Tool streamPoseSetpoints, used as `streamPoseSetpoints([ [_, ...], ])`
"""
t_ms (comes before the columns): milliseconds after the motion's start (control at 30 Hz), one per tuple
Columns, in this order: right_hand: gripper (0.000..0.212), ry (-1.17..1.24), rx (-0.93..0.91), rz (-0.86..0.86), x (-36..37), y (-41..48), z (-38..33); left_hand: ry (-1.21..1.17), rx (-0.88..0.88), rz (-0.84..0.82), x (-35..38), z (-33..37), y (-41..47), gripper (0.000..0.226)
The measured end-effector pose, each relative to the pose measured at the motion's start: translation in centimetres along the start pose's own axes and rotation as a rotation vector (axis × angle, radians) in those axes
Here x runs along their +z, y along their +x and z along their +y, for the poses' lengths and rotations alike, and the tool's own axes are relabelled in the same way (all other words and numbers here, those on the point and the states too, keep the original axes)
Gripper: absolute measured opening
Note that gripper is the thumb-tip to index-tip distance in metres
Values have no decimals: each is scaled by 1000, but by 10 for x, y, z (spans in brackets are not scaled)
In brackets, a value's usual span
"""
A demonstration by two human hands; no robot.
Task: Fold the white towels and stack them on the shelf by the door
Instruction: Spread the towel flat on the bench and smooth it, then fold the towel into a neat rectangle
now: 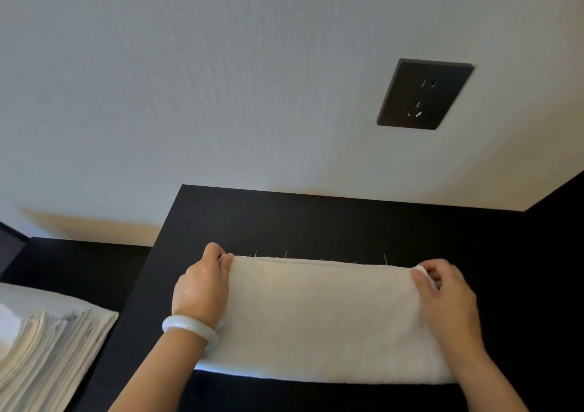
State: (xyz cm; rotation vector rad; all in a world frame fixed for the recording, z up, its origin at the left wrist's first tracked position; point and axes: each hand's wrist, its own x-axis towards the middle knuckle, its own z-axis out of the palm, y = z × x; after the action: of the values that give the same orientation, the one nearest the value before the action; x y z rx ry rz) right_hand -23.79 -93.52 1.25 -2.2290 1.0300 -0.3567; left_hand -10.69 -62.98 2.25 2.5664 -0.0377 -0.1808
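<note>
On the dark surface [316, 222], the towel's [322, 320] far corners are pinched by left hand [202, 288] and right hand [445, 298]; uneven release could skew the fold.

This is looking like a furnished indoor room, most likely a hotel room or a bedroom at home. A pale textured wall [221, 80] is running behind dark, almost black wood-grain furniture [316, 222], and a black wall socket [425, 94] is sitting flush in the plaster above it. A stack of folded white linen [47, 348] is lying low to the left, and a white towel [316, 317] is lying on the dark top.
</note>
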Motion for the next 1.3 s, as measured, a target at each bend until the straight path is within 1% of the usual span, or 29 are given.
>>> streamPoseSetpoints([
  [67, 5, 37, -8, 1, -3, 0, -2, -58, 2, 7, -4, 0, 1, 24],
  [133, 5, 36, -28, 28, -9, 1, -6, -114, 29, 53, -10, 2, 1, 23],
  [200, 4, 10, -39, 64, -13, 4, -10, -109, 53, 80, -13, 6, 4, 22],
  [300, 7, -93, -4, 45, -5, 4, -9, 32, 7, 27, -5, 6, 8, 23],
  [400, 11, -245, -62, 82, 7, 1, -9, 213, -22, 4, 6, 6, 10, 26],
  [533, 6, -319, -66, 103, 12, -1, -12, 246, 4, 26, 8, 5, 10, 21],
  [567, 11, -351, -60, 117, 12, -2, -12, 252, 23, 62, 7, 4, 9, 17],
  [633, 32, -495, -141, 159, 12, -6, -14, 328, 151, 205, 8, 6, 6, 14],
  [667, 39, -532, -220, 185, 16, -9, -17, 371, 240, 274, 11, 13, 0, 18],
  [700, 41, -525, -314, 194, 21, -15, -23, 366, 358, 336, 16, 21, -6, 19],
  [733, 41, -492, -415, 187, 29, -22, -30, 336, 499, 341, 24, 30, -14, 19],
  [767, 44, -458, -514, 153, 40, -31, -37, 311, 629, 299, 36, 38, -24, 23],
  [800, 48, -445, -593, 92, 52, -41, -43, 293, 714, 209, 49, 45, -34, 33],
  [833, 51, -455, -643, 9, 63, -52, -47, 302, 753, 109, 64, 47, -45, 42],
  [900, 53, -489, -667, -125, 78, -67, -48, 387, 715, -2, 83, 45, -57, 51],
  [967, 57, -517, -594, -181, 80, -68, -37, 429, 598, -67, 86, 37, -61, 58],
  [1033, 67, -557, -491, -171, 70, -61, -19, 461, 516, -70, 85, 25, -60, 62],
  [1133, 81, -573, -371, -107, 43, -47, 8, 507, 389, -61, 73, 6, -53, 67],
  [1200, 81, -611, -343, -111, 28, -45, 20, 529, 302, -81, 60, -9, -49, 71],
  [1300, 80, -611, -288, -161, 19, -47, 21, 541, 209, -96, 46, -20, -49, 75],
])
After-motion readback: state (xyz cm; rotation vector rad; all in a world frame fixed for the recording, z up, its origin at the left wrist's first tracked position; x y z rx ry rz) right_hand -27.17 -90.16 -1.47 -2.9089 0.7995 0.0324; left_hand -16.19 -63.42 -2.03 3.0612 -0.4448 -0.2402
